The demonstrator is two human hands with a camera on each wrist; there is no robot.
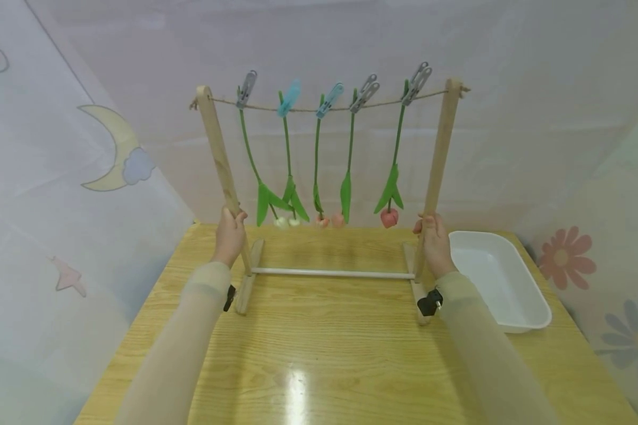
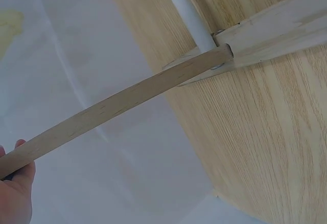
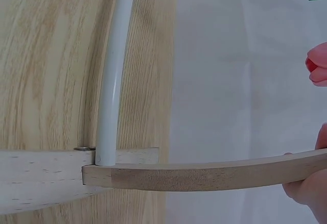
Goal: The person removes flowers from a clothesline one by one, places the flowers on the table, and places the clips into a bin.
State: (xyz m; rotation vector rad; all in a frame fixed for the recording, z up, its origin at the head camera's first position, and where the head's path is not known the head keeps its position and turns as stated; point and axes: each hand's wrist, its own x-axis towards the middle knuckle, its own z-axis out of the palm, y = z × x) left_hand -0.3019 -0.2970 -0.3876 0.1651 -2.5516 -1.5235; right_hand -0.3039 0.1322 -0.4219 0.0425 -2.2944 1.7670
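Free room between tulips (image 1: 346, 192) and rod (image 1: 332, 273)

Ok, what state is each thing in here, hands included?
Left hand: gripping the left post.
Right hand: gripping the right post.
Stand: upright.
Twine: strung between the post tops, sagging slightly.
Five clothespins: clipped on the twine.
Five tulips: hanging, blooms downward.
White tub: right side up, uncovered.

You face a rack (image 1: 220, 150) of smooth, matt wood, strung with rough twine (image 1: 388, 104). On the rack, your clips (image 1: 289, 98) look plastic; below it, the table (image 1: 319, 336) has glossy wood grain; right of it, the basin (image 1: 494, 262) looks smooth plastic; behind it, the sheet (image 1: 319, 41) resembles creased cloth.
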